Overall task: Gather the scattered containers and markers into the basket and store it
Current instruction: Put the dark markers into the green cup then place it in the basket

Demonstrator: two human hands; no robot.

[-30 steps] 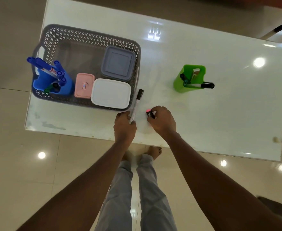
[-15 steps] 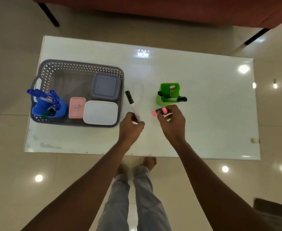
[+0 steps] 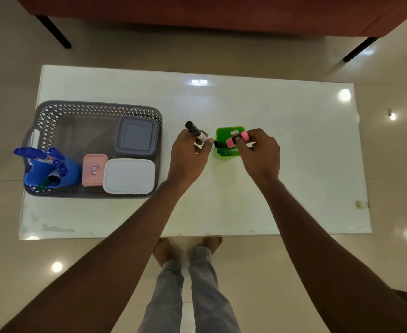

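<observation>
My left hand (image 3: 189, 155) grips a white marker with a black cap (image 3: 196, 132), held just left of the green holder (image 3: 228, 143). My right hand (image 3: 260, 152) grips a pink highlighter (image 3: 237, 139) over the green holder's opening; a dark marker lies inside the holder. The grey basket (image 3: 96, 109) stands at the table's left. It holds a blue holder with blue markers (image 3: 48, 168), a pink container (image 3: 94, 169), a white container (image 3: 129, 176) and a grey container (image 3: 136, 137).
The white table (image 3: 293, 145) stands on a tiled floor with its near edge above my feet. A red-brown sofa (image 3: 197, 13) with black legs stands beyond the far edge.
Both hands lifted their markers off the near part of the table and carried them away from me to the green holder. The camera view pulled back.
</observation>
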